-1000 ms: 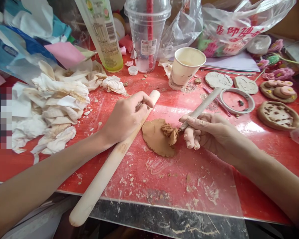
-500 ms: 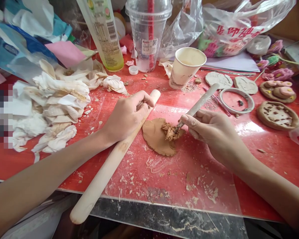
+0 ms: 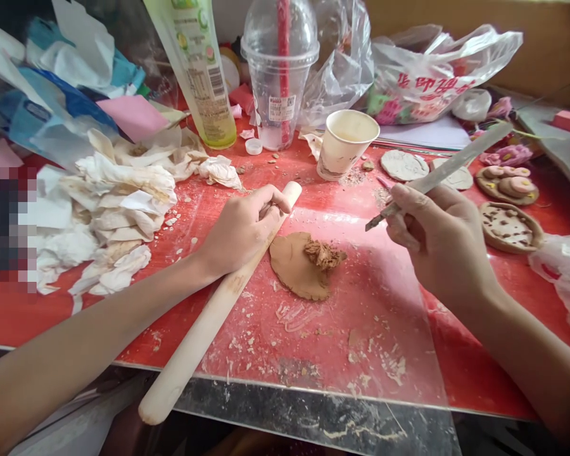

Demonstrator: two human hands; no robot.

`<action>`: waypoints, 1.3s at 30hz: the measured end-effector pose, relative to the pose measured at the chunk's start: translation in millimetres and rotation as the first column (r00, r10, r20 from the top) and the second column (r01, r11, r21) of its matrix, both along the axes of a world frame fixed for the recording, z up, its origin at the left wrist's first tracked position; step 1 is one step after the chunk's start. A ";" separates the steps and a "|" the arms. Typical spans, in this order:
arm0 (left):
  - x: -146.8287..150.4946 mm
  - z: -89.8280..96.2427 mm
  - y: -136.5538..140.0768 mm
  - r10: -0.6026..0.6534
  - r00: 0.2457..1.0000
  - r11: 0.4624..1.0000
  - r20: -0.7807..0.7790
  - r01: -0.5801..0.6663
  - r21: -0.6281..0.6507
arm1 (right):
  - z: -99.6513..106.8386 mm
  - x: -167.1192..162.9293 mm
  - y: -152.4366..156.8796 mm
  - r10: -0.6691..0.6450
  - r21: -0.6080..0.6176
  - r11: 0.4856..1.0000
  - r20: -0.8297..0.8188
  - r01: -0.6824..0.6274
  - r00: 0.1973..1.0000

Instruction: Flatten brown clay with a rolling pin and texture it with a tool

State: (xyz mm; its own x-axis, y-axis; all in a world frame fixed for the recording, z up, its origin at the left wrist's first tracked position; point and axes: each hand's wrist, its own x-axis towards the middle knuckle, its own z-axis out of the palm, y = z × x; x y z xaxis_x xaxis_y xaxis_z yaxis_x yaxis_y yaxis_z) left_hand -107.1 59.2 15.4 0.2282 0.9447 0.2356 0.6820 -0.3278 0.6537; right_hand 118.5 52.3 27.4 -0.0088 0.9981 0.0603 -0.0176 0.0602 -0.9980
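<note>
A pale wooden rolling pin lies slantwise, its near end jutting past the table edge. My left hand is closed over its upper part, fingers curled. Just right of the pin is a flat brown clay slab with a ragged rim. Rough, torn-up clay sits on its upper right. Up and right of the slab, apart from it, my right hand grips a clay-smeared sculpting tool. The tool has a long pale handle and a narrow dark tip, which points down left.
Crumpled tissues are heaped at the left. Behind stand a bottle, a plastic cup with a red straw and a paper cup. Clay pieces and a plastic bag are at the right. Crumbs dot the transparent sheet.
My right hand has lifted the sculpting tool off the torn clay and moved it up and right. My left hand stays on the rolling pin. The camera view has shifted slightly.
</note>
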 end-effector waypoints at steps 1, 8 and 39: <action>-0.3 -0.1 0.1 -0.003 1.000 1.000 0.001 0.003 -0.003 | 0.8 1.0 -0.2 0.037 -0.016 0.999 0.000 -0.037 0.999; -1.3 -0.9 0.9 -0.017 1.000 1.000 0.009 0.017 -0.007 | -3.2 -4.3 -7.4 0.305 -0.189 0.933 -0.041 -0.308 0.951; -1.2 0.0 -0.2 -0.015 1.000 1.000 -0.003 0.014 -0.025 | -2.9 -2.5 -6.1 0.376 -0.246 0.901 0.036 -0.356 0.926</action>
